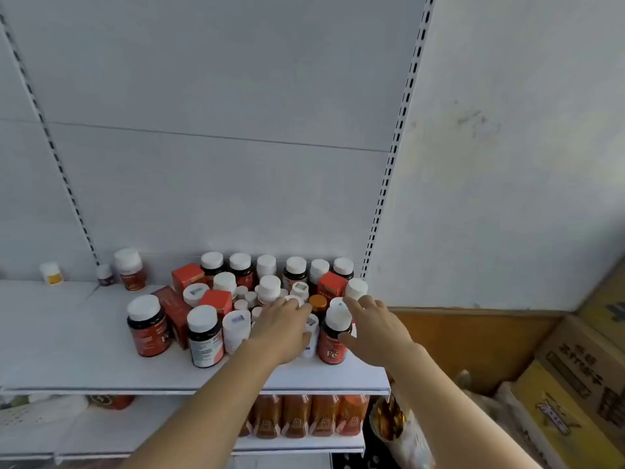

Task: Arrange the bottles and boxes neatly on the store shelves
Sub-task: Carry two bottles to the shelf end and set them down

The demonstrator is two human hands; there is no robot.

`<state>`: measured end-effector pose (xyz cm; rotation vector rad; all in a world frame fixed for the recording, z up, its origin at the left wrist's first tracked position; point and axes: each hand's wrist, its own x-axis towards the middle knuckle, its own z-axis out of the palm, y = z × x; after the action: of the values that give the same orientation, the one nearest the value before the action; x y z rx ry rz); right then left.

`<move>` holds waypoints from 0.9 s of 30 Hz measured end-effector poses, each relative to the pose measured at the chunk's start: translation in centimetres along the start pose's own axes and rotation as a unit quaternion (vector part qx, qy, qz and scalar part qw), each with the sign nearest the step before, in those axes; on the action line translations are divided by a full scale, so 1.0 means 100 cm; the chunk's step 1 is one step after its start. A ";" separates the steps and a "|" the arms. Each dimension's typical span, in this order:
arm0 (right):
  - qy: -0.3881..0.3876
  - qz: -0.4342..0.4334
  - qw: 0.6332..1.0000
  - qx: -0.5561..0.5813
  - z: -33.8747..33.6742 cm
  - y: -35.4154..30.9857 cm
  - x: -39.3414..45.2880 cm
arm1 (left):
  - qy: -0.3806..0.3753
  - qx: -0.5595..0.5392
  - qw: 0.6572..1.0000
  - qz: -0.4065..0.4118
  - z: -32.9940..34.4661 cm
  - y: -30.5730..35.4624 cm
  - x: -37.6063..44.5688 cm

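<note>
Two bare arms reach up to a white metal shelf (84,360). The left hand (282,328) lies over a small white plastic bottle (311,336). Its fingers (291,308) look mostly straight and rest on the round white caps beyond the bottle. I cannot tell if they hold anything.

The right hand (373,328) is spread wide. Its thumb touches the side of a dark red bottle with a white cap and "Fe" on it (333,336). Its longest fingers (351,304) reach past that cap toward the bottles behind. It does not hold the bottle yet.

Just left of the left fingers stand a white bottle with a blue mark on top (236,331) and a black bottle with a white cap and a red and white label (204,336). Farther left is another big red "Fe" bottle (148,326). Beyond the fingers, red cardboard boxes (187,275) sit mixed in with small bottles, and one box leans over. At the very back, a row of white-capped bottles (267,265) stands against the wall.

The bottles are packed tight and messy. If a hand pushes too hard, one tall bottle may tip and knock down the others. The red bottle by the right thumb stands near the shelf's front edge, so a bump could send it to the floor.
</note>
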<state>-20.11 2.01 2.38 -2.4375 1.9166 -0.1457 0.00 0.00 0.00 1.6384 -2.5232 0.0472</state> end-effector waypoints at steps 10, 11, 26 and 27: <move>0.033 -0.025 0.995 0.090 0.040 0.021 0.018 | 0.015 -0.006 1.000 0.012 0.041 -0.003 0.023; 0.040 -0.028 0.993 0.104 0.043 0.023 0.017 | 0.018 -0.008 1.000 0.012 0.041 -0.001 0.024; 0.127 -0.046 0.944 0.301 0.028 0.037 0.016 | 0.057 -0.286 0.954 -0.067 0.009 0.002 0.020; 0.135 -0.050 0.934 0.327 0.022 0.037 0.015 | 0.062 -0.320 0.942 -0.080 0.003 0.002 0.019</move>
<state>-23.13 -0.42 -0.07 -2.1131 1.4758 -0.9933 -0.96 -1.62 -0.02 1.4854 -1.9900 -0.5996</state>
